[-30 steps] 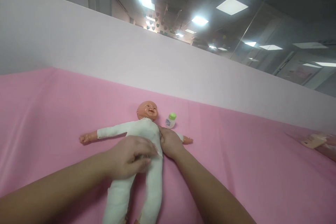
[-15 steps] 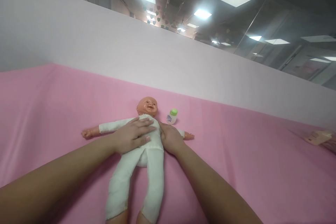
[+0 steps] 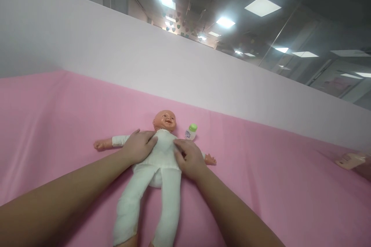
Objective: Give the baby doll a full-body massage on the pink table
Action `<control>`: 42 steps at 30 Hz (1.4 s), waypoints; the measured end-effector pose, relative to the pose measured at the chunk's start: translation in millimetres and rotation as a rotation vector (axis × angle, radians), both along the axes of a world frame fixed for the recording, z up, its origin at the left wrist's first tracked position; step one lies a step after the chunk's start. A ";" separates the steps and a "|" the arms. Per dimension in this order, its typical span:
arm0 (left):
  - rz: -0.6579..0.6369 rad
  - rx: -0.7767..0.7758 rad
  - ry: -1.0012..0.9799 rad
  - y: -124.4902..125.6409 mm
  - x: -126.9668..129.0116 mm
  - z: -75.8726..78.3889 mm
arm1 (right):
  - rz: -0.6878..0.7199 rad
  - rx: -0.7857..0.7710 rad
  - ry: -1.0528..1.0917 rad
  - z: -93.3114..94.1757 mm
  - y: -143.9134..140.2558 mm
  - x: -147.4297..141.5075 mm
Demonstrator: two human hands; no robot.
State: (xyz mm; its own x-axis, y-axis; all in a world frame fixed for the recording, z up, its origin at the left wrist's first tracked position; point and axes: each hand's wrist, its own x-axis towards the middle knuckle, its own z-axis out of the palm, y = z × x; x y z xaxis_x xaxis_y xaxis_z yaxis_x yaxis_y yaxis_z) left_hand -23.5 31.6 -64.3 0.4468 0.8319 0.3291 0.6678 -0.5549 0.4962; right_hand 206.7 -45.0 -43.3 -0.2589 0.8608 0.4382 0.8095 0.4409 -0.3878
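Observation:
A baby doll with a white cloth body and a hard plastic head lies on its back, arms spread to both sides. My left hand rests on the left side of its chest, covering part of the upper arm, fingers stretched out. On the other side of the chest, my right hand touches the doll with bent fingers and the thumb apart, holding nothing. Close beyond that hand is a small clear bottle with a green cap. The doll's feet lie past the lower edge of the view.
Pink sheeting covers the surface under the doll. Behind it runs a low white wall, with dark glass reflecting ceiling lights above. A pale, blurred package lies at the far right.
My left hand has slid left from the middle of the doll's chest to its side. The right hand's fingers have come up more onto the chest edge. The view has shifted slightly.

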 end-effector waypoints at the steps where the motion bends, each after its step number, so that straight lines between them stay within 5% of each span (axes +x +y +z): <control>1: -0.024 0.002 0.007 -1.0 1.2 0.2 | 0.101 0.052 0.000 2.4 -7.1 -5.8; 5: -0.092 0.018 0.046 -3.3 5.1 -0.3 | 0.574 0.050 -0.090 12.0 -41.1 -36.6; 9: -0.085 0.025 0.040 -1.4 5.2 -0.9 | 0.717 0.000 -0.167 13.2 -57.8 -52.6; 20: -0.090 -0.006 -0.025 -2.6 2.3 2.3 | 0.371 -0.193 -0.223 4.7 -6.2 0.7; 30: -0.098 0.127 -0.020 -15.9 0.7 11.5 | -0.136 -0.320 -0.156 1.5 12.0 20.5; 32: -0.226 0.201 -0.024 -34.9 3.1 21.8 | -0.171 -0.332 -0.180 0.5 12.6 20.2; 37: -0.830 0.097 -0.137 -87.7 14.1 46.9 | -0.203 -0.330 -0.219 0.2 14.4 16.2; 39: -0.919 0.059 -0.139 -94.5 16.9 50.0 | -0.203 -0.322 -0.227 1.0 15.2 15.0; 42: -0.833 0.028 -0.043 -83.6 18.0 45.6 | -0.199 -0.341 -0.223 1.7 16.0 14.2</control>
